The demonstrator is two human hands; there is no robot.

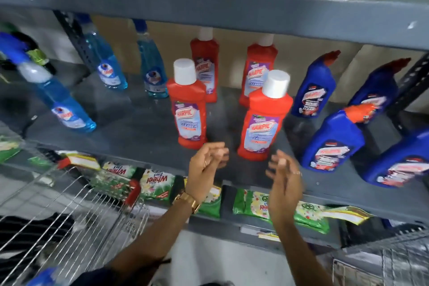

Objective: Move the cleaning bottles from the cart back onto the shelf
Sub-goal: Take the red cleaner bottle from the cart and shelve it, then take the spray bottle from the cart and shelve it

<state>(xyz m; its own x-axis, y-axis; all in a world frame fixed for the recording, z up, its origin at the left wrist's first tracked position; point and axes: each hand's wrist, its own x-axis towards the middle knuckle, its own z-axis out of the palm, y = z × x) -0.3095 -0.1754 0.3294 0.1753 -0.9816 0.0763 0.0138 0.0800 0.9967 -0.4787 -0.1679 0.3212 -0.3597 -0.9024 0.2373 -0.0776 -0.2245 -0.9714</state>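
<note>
Grey shelf [144, 127]: bottles restocked, red bottle [262, 121] at 12 o'clock; left hand [206, 165], right hand [284, 176] empty, fingers loose; cart [76, 211] contents unclear

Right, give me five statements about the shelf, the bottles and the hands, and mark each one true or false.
1. Four red bottles with white caps stand on the shelf. True.
2. The left hand grips a red bottle. False: it is open and empty, just in front of the bottles.
3. The blue bottles with red spouts stand right of the red ones. True.
4. The right hand holds a clear blue bottle. False: it holds nothing.
5. The wire cart is at the person's right. False: it is at the lower left.
</note>
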